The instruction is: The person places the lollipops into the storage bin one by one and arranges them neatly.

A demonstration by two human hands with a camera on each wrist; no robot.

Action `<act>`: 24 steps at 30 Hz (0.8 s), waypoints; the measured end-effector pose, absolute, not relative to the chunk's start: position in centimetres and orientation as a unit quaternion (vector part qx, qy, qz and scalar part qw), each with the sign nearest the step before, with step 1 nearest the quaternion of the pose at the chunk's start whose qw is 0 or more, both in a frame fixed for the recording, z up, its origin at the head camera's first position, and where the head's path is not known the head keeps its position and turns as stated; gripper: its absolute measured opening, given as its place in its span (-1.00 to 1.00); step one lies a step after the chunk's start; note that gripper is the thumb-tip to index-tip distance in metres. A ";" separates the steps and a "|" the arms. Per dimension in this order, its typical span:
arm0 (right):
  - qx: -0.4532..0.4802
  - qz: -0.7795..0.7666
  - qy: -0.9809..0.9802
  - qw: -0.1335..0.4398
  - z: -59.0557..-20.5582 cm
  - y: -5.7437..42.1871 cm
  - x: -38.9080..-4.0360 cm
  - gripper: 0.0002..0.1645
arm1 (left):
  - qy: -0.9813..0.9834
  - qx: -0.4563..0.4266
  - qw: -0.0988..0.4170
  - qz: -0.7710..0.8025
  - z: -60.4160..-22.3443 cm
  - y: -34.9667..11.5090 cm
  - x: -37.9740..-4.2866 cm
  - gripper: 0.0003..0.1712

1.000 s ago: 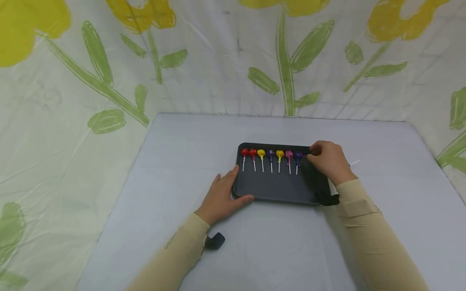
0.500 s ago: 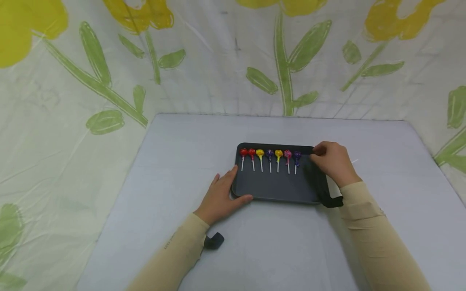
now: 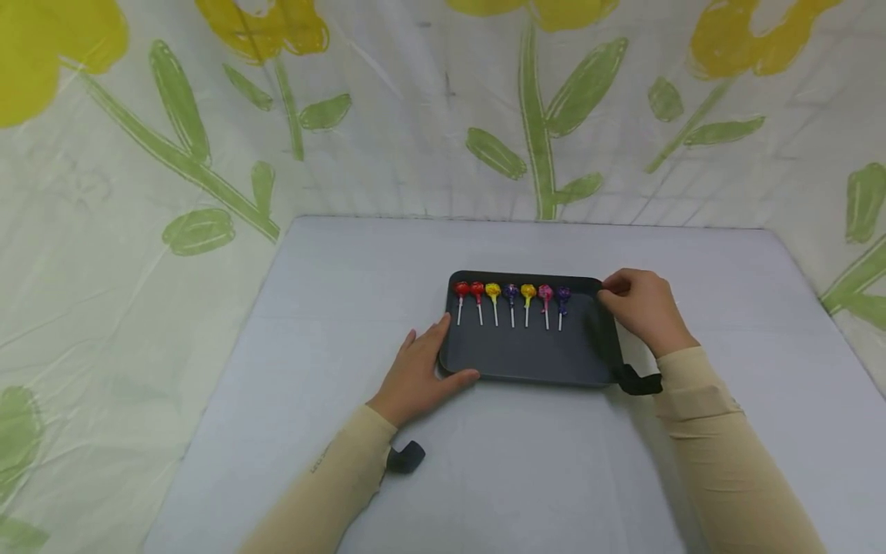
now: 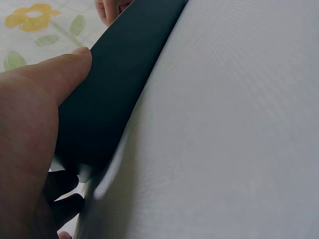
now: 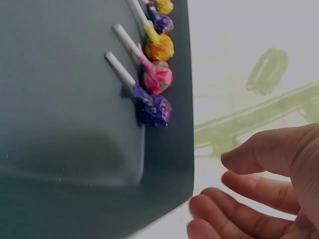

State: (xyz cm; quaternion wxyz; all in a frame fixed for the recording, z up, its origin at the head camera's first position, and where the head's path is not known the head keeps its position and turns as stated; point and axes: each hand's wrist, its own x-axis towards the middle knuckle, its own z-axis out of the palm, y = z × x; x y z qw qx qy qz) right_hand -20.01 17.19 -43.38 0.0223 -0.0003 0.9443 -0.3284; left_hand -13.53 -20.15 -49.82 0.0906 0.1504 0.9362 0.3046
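Observation:
A dark grey tray [image 3: 526, 358] lies on the table with a row of several lollipops along its far side. From left these are red [image 3: 461, 289], yellow and purple, then a pink lollipop [image 5: 158, 77] and a purple lollipop [image 5: 157, 110] on the right. My left hand [image 3: 418, 382] rests against the tray's near left corner, its thumb [image 4: 70, 69] lying straight at the near wall and its other fingers along the left side. Just off the far right corner is my right hand [image 3: 644, 308]; its thumb and fingers stand apart with nothing between them.
A white table [image 3: 360, 269] surrounds the tray. Behind it hangs a pale sheet [image 3: 408, 138] printed with yellow flowers and green leaves. Black wrist mounts stick out at the left sleeve [image 3: 407, 458] and near the right sleeve [image 3: 640, 381].
My right hand has drawn right, from beside the purple lollipop to the tray's far right corner. A thin white stick seen beyond it earlier is now out of sight. The left hand stays put.

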 end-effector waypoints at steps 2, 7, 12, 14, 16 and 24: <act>0.005 -0.326 0.945 0.030 -43.3 17.5 -20.0 -0.62 | 0.936 0.151 0.089 0.306 -49.9 -20.2 -13.6 0.30; 0.020 -0.328 0.944 0.044 -43.5 18.6 -20.1 -0.59 | 0.936 0.153 0.092 0.303 -50.0 -20.2 -13.6 0.31; 0.030 -0.329 0.943 0.045 -43.8 19.7 -20.1 -0.58 | 0.937 0.152 0.095 0.301 -49.9 -20.2 -13.6 0.31; 0.034 -0.326 0.944 0.045 -43.9 20.1 -20.1 -0.57 | 0.936 0.153 0.095 0.302 -49.9 -20.2 -13.6 0.30; 0.036 -0.323 0.945 0.042 -43.9 20.6 -20.0 -0.57 | 0.936 0.153 0.095 0.301 -49.9 -20.1 -13.6 0.30; 0.034 -0.315 0.948 0.022 -44.4 21.5 -20.0 -0.59 | 0.937 0.154 0.086 0.302 -49.8 -20.1 -13.5 0.29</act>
